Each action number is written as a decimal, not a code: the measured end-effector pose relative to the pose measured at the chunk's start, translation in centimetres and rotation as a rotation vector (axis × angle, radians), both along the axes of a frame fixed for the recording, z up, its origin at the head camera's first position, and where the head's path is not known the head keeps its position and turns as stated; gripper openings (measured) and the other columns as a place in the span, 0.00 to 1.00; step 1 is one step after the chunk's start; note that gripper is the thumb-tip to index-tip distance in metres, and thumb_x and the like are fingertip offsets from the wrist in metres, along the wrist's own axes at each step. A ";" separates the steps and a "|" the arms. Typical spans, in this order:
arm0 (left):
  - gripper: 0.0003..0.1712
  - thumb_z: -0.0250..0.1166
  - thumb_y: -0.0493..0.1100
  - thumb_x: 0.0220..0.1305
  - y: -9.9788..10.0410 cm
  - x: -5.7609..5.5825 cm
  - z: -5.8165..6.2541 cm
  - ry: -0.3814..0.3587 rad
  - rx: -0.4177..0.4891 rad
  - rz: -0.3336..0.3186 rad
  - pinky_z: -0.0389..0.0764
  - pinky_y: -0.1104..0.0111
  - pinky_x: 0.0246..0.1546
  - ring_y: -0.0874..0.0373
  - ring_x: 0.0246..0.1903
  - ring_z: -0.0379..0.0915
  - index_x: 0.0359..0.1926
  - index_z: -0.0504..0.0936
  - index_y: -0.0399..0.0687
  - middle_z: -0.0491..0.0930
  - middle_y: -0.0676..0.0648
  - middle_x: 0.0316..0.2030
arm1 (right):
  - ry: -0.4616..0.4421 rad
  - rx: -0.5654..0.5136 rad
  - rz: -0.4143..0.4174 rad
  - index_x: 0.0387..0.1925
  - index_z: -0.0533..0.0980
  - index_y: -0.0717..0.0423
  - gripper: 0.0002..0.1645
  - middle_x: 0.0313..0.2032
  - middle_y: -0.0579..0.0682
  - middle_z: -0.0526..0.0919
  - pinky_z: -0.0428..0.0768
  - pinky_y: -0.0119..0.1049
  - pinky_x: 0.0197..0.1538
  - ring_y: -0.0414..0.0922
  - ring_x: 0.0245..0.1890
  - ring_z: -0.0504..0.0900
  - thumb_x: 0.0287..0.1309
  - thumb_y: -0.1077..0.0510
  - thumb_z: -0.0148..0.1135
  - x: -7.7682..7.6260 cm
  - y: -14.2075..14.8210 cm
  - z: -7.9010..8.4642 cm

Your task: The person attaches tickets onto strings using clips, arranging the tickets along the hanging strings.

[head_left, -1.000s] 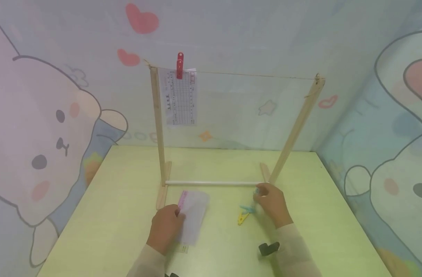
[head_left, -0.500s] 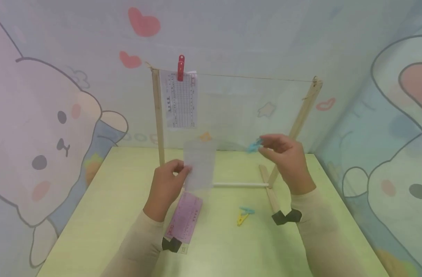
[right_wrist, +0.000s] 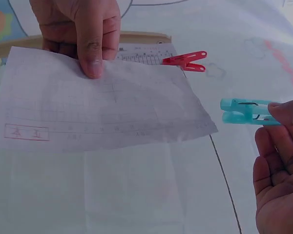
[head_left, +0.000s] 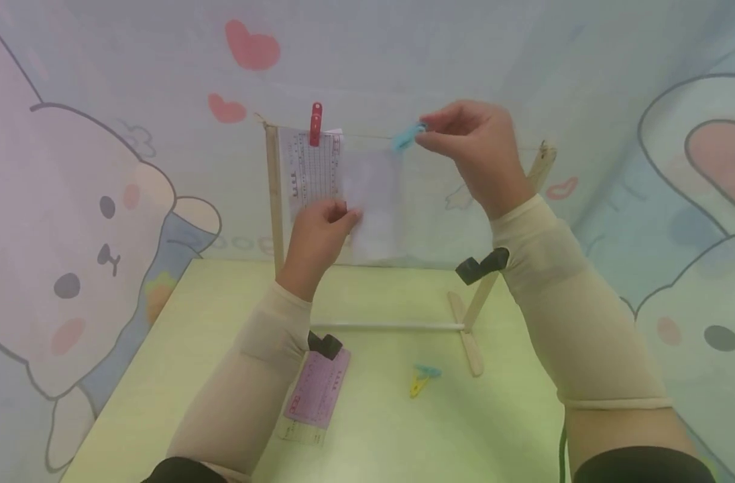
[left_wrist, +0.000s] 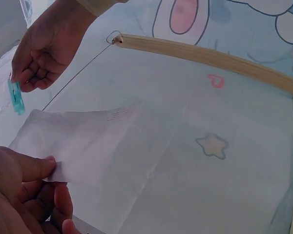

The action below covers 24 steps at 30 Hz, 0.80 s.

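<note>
My left hand [head_left: 319, 235] pinches the side edge of a thin white paper form [head_left: 376, 201], held upright with its top edge close to the string [left_wrist: 78, 74]. In the right wrist view, faint grid lines and a red box mark this form. My right hand [head_left: 473, 147] pinches a light blue clothespin [right_wrist: 249, 112] between thumb and fingers, level with the form's top corner. The clothespin's nose points toward the paper, apart from it in the right wrist view. To the left, a red clothespin [head_left: 316, 124] fastens another printed form [head_left: 310, 168] to the string.
The string runs between two wooden posts [head_left: 273, 201] joined low down by a white rod [head_left: 391, 327]. On the table lie a purple slip [head_left: 319, 386], a pale yellow slip [head_left: 301, 433] under it, a blue clothespin [head_left: 428, 370] and a yellow clothespin [head_left: 417, 387].
My left hand has lifted the white form off the purple slip up to the string. My right hand has raised the blue clothespin from the table to the same height.
</note>
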<state>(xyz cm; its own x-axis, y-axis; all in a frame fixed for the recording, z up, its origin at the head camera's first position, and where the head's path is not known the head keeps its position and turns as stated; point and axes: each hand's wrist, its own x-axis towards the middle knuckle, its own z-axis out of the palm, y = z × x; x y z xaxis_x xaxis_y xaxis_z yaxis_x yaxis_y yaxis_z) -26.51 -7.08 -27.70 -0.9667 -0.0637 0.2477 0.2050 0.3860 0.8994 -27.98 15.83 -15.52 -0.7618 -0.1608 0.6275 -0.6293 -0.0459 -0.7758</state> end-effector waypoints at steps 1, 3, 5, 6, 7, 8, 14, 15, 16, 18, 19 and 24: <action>0.12 0.69 0.49 0.71 0.1 -0.3 0.4 -0.006 -0.009 0.001 0.76 0.60 0.42 0.51 0.41 0.74 0.41 0.85 0.44 0.83 0.46 0.40 | -0.009 0.013 -0.003 0.33 0.86 0.68 0.08 0.35 0.55 0.90 0.84 0.37 0.50 0.50 0.39 0.86 0.49 0.73 0.78 -0.4 -0.4 0.5; 0.12 0.69 0.49 0.71 0.2 -1.0 0.9 -0.009 -0.028 -0.002 0.75 0.61 0.41 0.51 0.41 0.75 0.40 0.84 0.45 0.83 0.46 0.39 | -0.022 0.066 -0.032 0.33 0.87 0.65 0.08 0.35 0.54 0.90 0.83 0.37 0.51 0.50 0.41 0.86 0.49 0.70 0.79 -1.3 -1.0 1.3; 0.12 0.69 0.49 0.71 0.2 -1.4 1.4 -0.002 -0.039 -0.011 0.75 0.61 0.39 0.51 0.39 0.76 0.39 0.84 0.44 0.83 0.46 0.37 | -0.036 0.130 -0.067 0.33 0.88 0.63 0.07 0.35 0.52 0.90 0.83 0.37 0.50 0.49 0.43 0.84 0.50 0.68 0.80 -2.0 -1.4 1.8; 0.12 0.69 0.49 0.71 0.2 -1.6 1.5 -0.003 -0.042 -0.012 0.74 0.62 0.38 0.52 0.39 0.76 0.38 0.84 0.44 0.84 0.46 0.36 | -0.043 0.158 -0.086 0.33 0.89 0.61 0.07 0.34 0.51 0.90 0.82 0.37 0.49 0.49 0.44 0.84 0.50 0.67 0.80 -2.2 -1.5 2.0; 0.12 0.69 0.48 0.71 0.2 -1.7 1.6 -0.002 -0.040 -0.017 0.74 0.62 0.37 0.52 0.38 0.76 0.37 0.84 0.43 0.84 0.46 0.35 | -0.048 0.181 -0.103 0.32 0.89 0.60 0.07 0.34 0.50 0.91 0.82 0.37 0.48 0.48 0.44 0.84 0.50 0.66 0.80 -2.5 -1.6 2.1; 0.12 0.69 0.48 0.71 0.2 -1.8 1.7 0.003 -0.041 -0.020 0.73 0.63 0.36 0.52 0.37 0.76 0.37 0.84 0.42 0.84 0.45 0.35 | -0.050 0.199 -0.115 0.32 0.89 0.60 0.07 0.33 0.49 0.91 0.82 0.37 0.48 0.47 0.45 0.83 0.50 0.66 0.81 -2.7 -1.6 2.1; 0.12 0.70 0.46 0.71 0.3 -1.9 1.8 0.003 -0.022 -0.029 0.72 0.63 0.33 0.52 0.36 0.74 0.35 0.83 0.42 0.84 0.46 0.34 | -0.070 0.242 -0.114 0.32 0.90 0.59 0.07 0.32 0.48 0.91 0.83 0.36 0.49 0.47 0.43 0.85 0.49 0.68 0.80 -3.1 -1.4 2.2; 0.12 0.70 0.47 0.71 0.3 -2.0 1.8 0.004 -0.023 -0.025 0.72 0.63 0.33 0.52 0.36 0.74 0.35 0.83 0.42 0.83 0.45 0.34 | -0.073 0.254 -0.113 0.32 0.90 0.59 0.07 0.32 0.48 0.91 0.83 0.36 0.49 0.47 0.43 0.85 0.49 0.67 0.80 -3.2 -1.3 2.2; 0.12 0.69 0.47 0.71 0.3 -2.0 1.8 0.007 -0.028 -0.021 0.72 0.63 0.34 0.52 0.36 0.73 0.35 0.83 0.43 0.83 0.46 0.34 | -0.082 0.266 -0.110 0.33 0.90 0.60 0.07 0.33 0.49 0.91 0.83 0.36 0.50 0.48 0.43 0.86 0.49 0.67 0.80 -3.2 -1.3 2.2; 0.12 0.69 0.47 0.71 0.3 -2.0 1.8 0.013 -0.035 -0.010 0.72 0.63 0.34 0.52 0.36 0.72 0.35 0.83 0.43 0.82 0.45 0.34 | -0.100 0.305 -0.116 0.35 0.90 0.59 0.08 0.35 0.50 0.91 0.83 0.36 0.51 0.47 0.44 0.86 0.50 0.67 0.80 -3.2 -1.4 2.3; 0.12 0.69 0.47 0.71 0.3 -2.1 1.9 0.017 -0.041 -0.005 0.72 0.63 0.34 0.51 0.37 0.72 0.36 0.84 0.43 0.82 0.45 0.35 | -0.104 0.334 -0.123 0.36 0.90 0.59 0.09 0.36 0.50 0.91 0.83 0.36 0.52 0.47 0.44 0.86 0.50 0.66 0.81 -3.3 -1.4 2.4; 0.12 0.70 0.48 0.71 0.3 -2.2 2.1 0.026 -0.052 0.017 0.73 0.63 0.37 0.51 0.38 0.72 0.38 0.85 0.43 0.83 0.46 0.37 | -0.114 0.499 -0.171 0.42 0.90 0.54 0.13 0.40 0.47 0.91 0.80 0.36 0.53 0.45 0.46 0.84 0.53 0.61 0.80 -3.5 -1.4 2.7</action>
